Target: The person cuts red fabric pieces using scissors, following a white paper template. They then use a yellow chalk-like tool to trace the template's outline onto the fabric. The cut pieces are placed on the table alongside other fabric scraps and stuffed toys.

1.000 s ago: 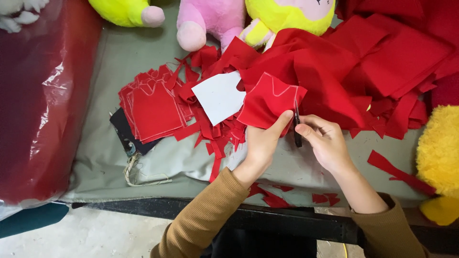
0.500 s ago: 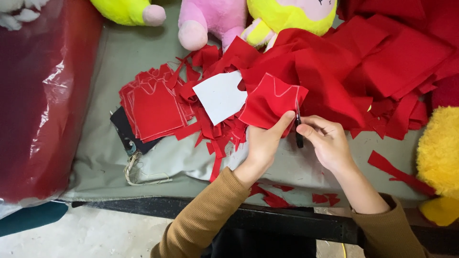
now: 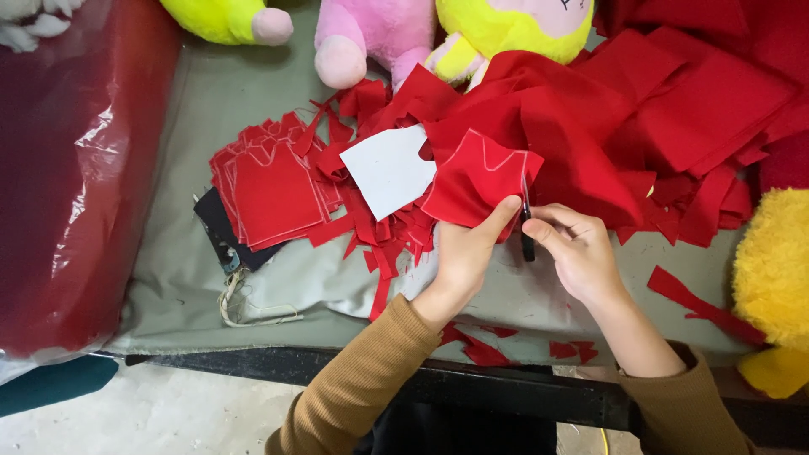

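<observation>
The left hand (image 3: 462,253) pinches a red felt piece (image 3: 480,179) marked with a white chalk outline, thumb on top, fingers closed beneath it, holding it just above the grey-green counter (image 3: 211,109). The right hand (image 3: 577,251) has its fingers closed around small black scissors (image 3: 526,226), blades at the piece's right edge. Left of it lie a white paper template (image 3: 389,168) and a stack of cut red pieces (image 3: 271,185). Plush toys (image 3: 371,34) line the far edge.

Chalk-marked red felt piece (image 3: 479,181) held up; scissors (image 3: 527,227) probably cutting edge.
</observation>
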